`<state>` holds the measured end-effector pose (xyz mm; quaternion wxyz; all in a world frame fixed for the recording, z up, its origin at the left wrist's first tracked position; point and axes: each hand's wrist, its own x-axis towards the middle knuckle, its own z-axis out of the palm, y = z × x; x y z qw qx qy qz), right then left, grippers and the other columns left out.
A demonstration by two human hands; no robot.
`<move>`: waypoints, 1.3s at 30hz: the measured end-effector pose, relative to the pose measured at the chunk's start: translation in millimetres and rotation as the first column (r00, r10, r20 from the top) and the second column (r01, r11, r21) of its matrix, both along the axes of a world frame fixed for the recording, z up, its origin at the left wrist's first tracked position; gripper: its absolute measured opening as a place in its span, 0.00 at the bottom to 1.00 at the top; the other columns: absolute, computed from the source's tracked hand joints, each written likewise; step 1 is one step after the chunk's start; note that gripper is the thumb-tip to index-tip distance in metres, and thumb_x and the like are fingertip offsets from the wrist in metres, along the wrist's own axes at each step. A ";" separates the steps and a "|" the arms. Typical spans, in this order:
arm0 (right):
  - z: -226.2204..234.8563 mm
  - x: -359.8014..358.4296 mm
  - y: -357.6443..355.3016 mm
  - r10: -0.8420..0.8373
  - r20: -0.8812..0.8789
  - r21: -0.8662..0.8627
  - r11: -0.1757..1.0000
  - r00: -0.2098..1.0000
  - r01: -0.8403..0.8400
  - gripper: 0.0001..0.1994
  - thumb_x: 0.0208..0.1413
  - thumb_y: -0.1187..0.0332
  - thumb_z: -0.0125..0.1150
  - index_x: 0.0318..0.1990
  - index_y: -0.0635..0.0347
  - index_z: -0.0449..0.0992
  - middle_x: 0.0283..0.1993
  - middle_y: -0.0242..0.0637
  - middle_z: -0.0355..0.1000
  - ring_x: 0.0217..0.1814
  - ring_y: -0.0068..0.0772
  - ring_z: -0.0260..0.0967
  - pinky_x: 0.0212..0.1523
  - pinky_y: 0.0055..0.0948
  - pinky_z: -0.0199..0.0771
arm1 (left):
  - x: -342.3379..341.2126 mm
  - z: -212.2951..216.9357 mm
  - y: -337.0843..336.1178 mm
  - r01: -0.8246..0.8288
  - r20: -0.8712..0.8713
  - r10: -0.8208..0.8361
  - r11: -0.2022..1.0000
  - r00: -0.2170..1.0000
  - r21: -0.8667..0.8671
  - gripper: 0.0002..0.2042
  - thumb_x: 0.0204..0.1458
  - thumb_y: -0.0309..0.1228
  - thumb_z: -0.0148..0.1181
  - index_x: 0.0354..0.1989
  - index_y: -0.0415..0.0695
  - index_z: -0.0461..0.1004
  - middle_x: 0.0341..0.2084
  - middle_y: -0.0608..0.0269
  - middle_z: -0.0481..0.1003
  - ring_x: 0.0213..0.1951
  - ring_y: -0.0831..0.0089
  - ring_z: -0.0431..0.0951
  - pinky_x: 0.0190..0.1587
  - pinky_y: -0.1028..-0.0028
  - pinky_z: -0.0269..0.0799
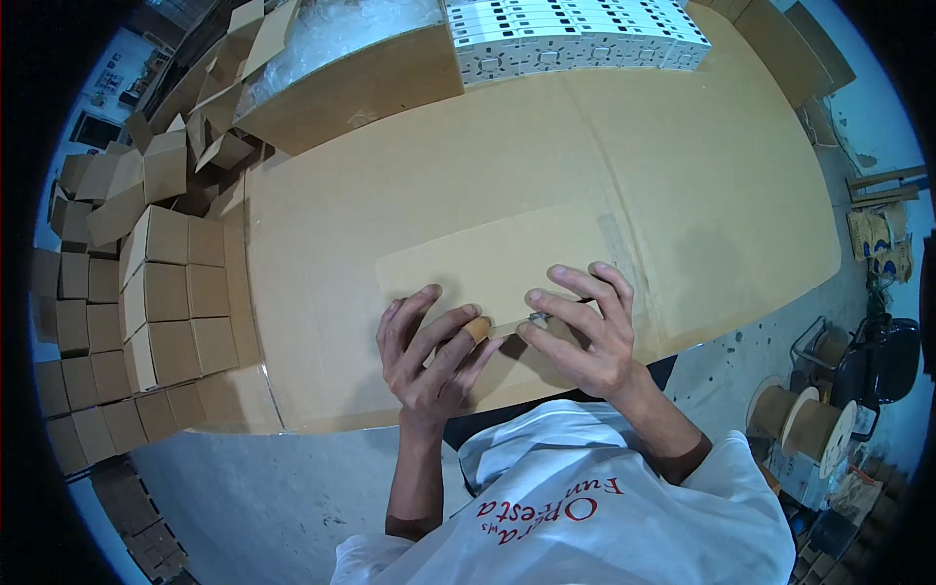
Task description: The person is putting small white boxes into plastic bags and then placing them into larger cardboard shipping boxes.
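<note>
Both hands are held close together over a flat cardboard sheet [458,255] on the table. My left hand [426,363] has a tan covering [478,330] on one fingertip. Its thumb and that finger close at one end of a narrow pale strip [503,330], though their grip is partly hidden. My right hand [591,336] pinches a small dark metallic piece [538,317] between thumb and fingers, at the strip's other end. The piece is too small to name, and whether strip and piece are joined I cannot tell.
A carton [356,102] holding clear plastic wrap stands at the far left of the cardboard-covered table [721,244]. Beside it are stacked white patterned boxes [585,49]. Small brown boxes [175,292] crowd the left side. Cable spools [814,429] and a black chair [887,361] are at right.
</note>
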<state>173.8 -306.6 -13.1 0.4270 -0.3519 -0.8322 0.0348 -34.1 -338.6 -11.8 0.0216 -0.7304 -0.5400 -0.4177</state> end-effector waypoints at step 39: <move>-3.5 -11.6 7.5 -0.049 -0.082 -0.026 0.999 0.995 0.047 0.10 0.41 0.67 0.75 0.35 0.49 0.84 0.41 0.26 0.79 0.51 0.35 0.73 0.55 0.43 0.61 | -1.9 0.5 -0.8 0.018 0.057 -0.016 0.999 0.998 -0.036 0.11 0.38 0.29 0.77 0.29 0.50 0.79 0.35 0.71 0.81 0.52 0.60 0.76 0.55 0.56 0.68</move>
